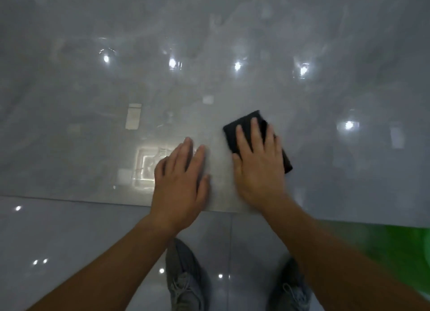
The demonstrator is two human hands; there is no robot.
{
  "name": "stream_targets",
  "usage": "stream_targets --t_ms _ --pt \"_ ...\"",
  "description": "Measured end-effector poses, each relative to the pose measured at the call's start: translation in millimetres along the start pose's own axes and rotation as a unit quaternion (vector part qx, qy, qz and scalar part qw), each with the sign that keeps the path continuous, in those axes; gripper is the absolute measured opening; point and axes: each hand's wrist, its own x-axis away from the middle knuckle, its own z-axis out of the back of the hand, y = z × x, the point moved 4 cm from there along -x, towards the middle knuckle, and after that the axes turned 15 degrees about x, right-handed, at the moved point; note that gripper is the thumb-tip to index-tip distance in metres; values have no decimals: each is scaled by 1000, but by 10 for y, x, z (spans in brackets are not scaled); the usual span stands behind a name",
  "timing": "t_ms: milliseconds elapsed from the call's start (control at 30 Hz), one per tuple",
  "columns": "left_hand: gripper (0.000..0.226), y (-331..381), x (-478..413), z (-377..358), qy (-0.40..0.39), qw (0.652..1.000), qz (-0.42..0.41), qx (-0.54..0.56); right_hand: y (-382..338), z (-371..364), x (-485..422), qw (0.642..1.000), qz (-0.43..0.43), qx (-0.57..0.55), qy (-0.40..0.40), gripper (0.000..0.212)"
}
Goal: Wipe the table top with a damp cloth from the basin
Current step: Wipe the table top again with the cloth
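The glossy grey table (93, 89) fills most of the view and mirrors many ceiling lights. Below its near edge there is a shiny tiled floor (69, 241). At the lower right there is a blurred green thing (395, 248); I cannot tell whether it is the basin.

The left hand (180, 185) lies flat on the bare table near the edge, with fingers straight and holding nothing. The right hand (258, 166) is just beside it and presses flat on the folded dark cloth (231, 134). Its fingers are spread on top and do not curl around the cloth. Two grey shoes (183, 278) stand under the edge.

I think the wiping is in progress. Because the cloth is only pressed and not grasped, a fast stroke could let it slide out from under the palm, or unfold. A pull toward the body may push it over the near edge. The left palm can leave marks on the wet gloss. Water that drips down would make the floor slippery.
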Motion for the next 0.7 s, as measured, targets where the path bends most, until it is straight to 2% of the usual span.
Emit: stream_targets --t_ms 67,167,200,267,333,367,400,467,533,567,633,700 --pt "59 -277 -7 183 22 999 21 -12 -347 -32 279 992 126 16 -13 59" --pt "63 -714 -33 405 42 994 87 -48 -181 -12 93 983 185 10 -14 57" --pt "65 -808 -50 430 35 993 101 -48 -86 6 -101 986 165 23 -5 57" --pt "69 -900 -65 450 23 993 102 -48 76 65 -650 999 49 15 2 58" --pt "66 -933 -75 497 28 994 94 -52 -11 125 -1136 998 -67 -17 -10 60" --pt "63 -953 -91 529 37 994 91 -46 -168 148 -1238 996 -86 -12 -10 60" --pt "60 -974 -107 562 47 994 89 -37 -353 163 -1238 998 -64 -3 1 60" --pt "58 -1029 -119 619 56 995 77 -33 -765 142 -901 996 90 12 18 59" --pt "58 -1077 -100 647 51 996 58 -42 -956 119 -346 968 250 25 -8 57" --pt "57 -1105 -82 653 47 997 51 -42 -922 126 -221 953 301 22 -23 56" --pt "55 -1150 -48 673 47 998 36 -24 -789 136 -389 936 351 26 -20 55" --pt "51 -1196 -53 718 58 998 17 13 -764 171 -859 959 283 30 -2 55"
